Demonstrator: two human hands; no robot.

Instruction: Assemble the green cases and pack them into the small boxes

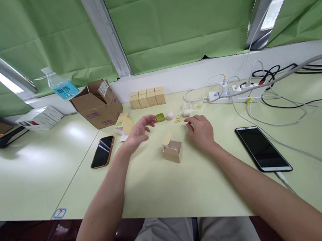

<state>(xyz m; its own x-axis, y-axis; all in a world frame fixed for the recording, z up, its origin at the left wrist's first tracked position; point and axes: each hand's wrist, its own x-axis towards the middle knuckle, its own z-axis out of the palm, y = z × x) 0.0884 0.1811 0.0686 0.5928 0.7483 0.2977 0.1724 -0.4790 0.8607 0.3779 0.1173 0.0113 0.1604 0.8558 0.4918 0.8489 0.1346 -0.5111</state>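
Observation:
My left hand point(140, 133) hovers over the table with its fingers spread and nothing in them. Just beyond its fingertips sits a small green oval container point(160, 117), beside a pale pink rounded piece point(169, 116). My right hand point(201, 130) is loosely bent, palm down, and no object shows in it. Near its fingertips lie a small yellow clip-like piece point(177, 119) and a whitish-pink piece point(186, 113). Between my hands stands a small open cardboard box point(173, 151), its flap raised. An opened small carton point(124, 124) lies behind my left hand.
Several small closed boxes point(147, 98) line the wall, right of a larger cardboard box point(97, 106) and a water bottle point(62, 85). Phones lie left point(103, 152) and right point(263, 148). Cables run from a power strip point(239, 94); clear plastic packaging point(197, 106) lies near it.

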